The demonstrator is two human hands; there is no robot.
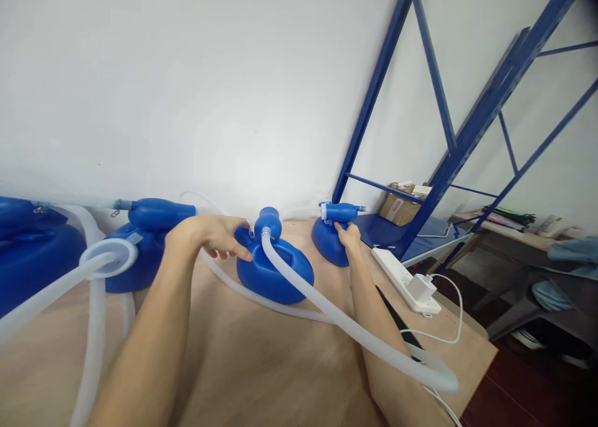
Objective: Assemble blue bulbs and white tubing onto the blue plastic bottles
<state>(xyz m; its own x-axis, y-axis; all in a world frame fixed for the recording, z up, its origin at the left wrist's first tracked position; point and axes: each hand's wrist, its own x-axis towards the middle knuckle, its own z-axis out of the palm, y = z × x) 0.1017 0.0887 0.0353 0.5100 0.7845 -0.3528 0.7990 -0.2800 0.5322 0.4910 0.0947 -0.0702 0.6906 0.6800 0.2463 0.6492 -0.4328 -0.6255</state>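
Note:
On the brown tabletop, a blue plastic urinal bottle (299, 268) with a loop handle and a ribbed white hose (322, 299) sits near the wall. My left hand (217, 237) is at its left end, thumb and finger closed against the blue plastic; part of the grip is hidden. Farther right, my right hand (348, 233) grips another blue urinal bottle (327, 243) just under its sideways neck. The hose of the middle bottle curves across in front of my right forearm.
Several more blue bottles (37, 259) with white hoses (96, 327) crowd the left side. On the right lie a white power strip (397, 277) with a plugged-in charger (422, 287) and cable. Beyond stands a blue metal rack (383, 72) with a cardboard box (400, 206).

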